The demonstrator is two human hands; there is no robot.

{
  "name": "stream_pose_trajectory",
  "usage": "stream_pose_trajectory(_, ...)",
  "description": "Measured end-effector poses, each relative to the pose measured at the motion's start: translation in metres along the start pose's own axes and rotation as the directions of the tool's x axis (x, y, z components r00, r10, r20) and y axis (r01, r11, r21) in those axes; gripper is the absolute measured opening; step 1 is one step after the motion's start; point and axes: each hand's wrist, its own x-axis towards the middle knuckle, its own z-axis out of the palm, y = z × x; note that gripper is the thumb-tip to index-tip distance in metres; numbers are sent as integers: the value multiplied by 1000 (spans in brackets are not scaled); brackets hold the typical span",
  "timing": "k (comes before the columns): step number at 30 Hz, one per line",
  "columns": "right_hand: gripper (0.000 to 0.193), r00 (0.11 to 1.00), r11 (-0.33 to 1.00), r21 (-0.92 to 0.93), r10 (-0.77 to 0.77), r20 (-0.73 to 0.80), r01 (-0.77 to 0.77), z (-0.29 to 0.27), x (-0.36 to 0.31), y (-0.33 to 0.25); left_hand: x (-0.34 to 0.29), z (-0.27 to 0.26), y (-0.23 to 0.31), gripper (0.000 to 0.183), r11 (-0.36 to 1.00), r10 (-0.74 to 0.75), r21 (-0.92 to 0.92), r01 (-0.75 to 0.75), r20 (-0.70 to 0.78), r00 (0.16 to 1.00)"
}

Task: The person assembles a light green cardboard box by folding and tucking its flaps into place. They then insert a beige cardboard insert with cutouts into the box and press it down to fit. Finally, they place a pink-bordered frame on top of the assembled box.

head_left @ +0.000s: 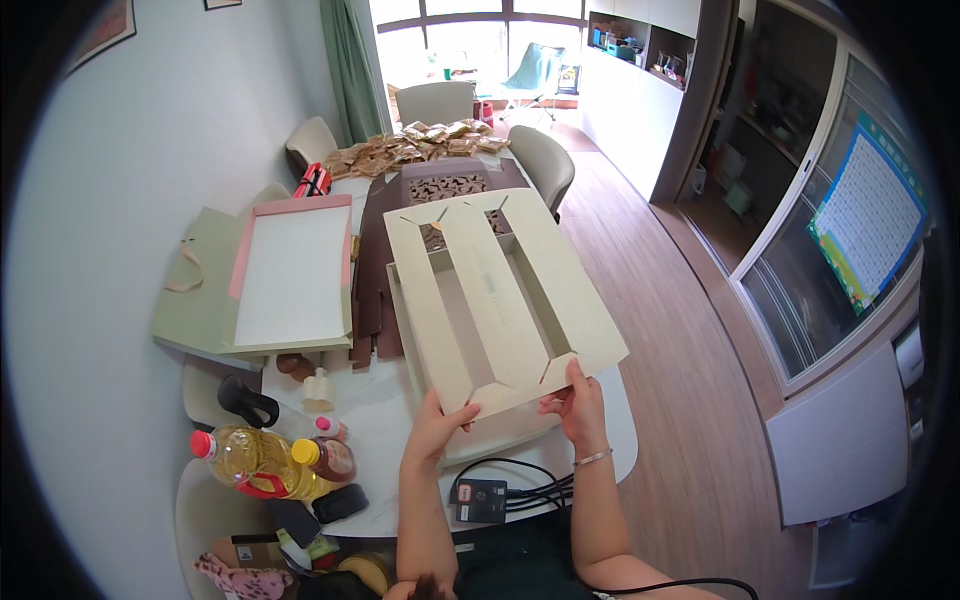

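Both hands hold a cream cardboard insert point(490, 290) with two long slots, tilted up over a shallow pale box point(510, 432). My left hand point(438, 428) is closed on its near left corner, thumb on top. Along the near edge further right, my right hand point(578, 408) pinches the card with its thumb above. Folded flaps and small slits show at both ends of the insert. Parts of the box's walls and floor appear through the slots; the rest is hidden beneath the card.
Brown cardboard sheets point(372, 285) lie behind the insert, with wrapped packets point(420, 145) heaped at the far end. An open green box point(295, 275) stands left. Near left are an oil bottle point(255, 460) and a yellow-capped bottle point(332, 460). A black cabled device point(481, 500) lies at the near edge.
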Motion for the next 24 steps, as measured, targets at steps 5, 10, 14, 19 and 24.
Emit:
stream_pose_trajectory(5,39,994,995,93,37,103,-47,10,-1,13,7,7,0,38,936,-39,-348,-48,-241,970)
stream_pose_trajectory(10,40,980,984,147,73,183,-101,26,-5,22,11,24,-14,54,868,37,-405,-289,-527,849)
stream_pose_trajectory(14,39,979,977,159,114,168,-141,28,-6,29,11,43,-13,48,854,48,-402,-330,-570,820)
stream_pose_trajectory(19,41,993,990,88,112,35,-114,9,-2,20,11,32,-13,49,852,115,-383,-356,-526,842)
stream_pose_trajectory(24,38,1000,998,62,27,10,-27,-2,1,15,8,26,1,51,830,215,-342,-440,-532,819)
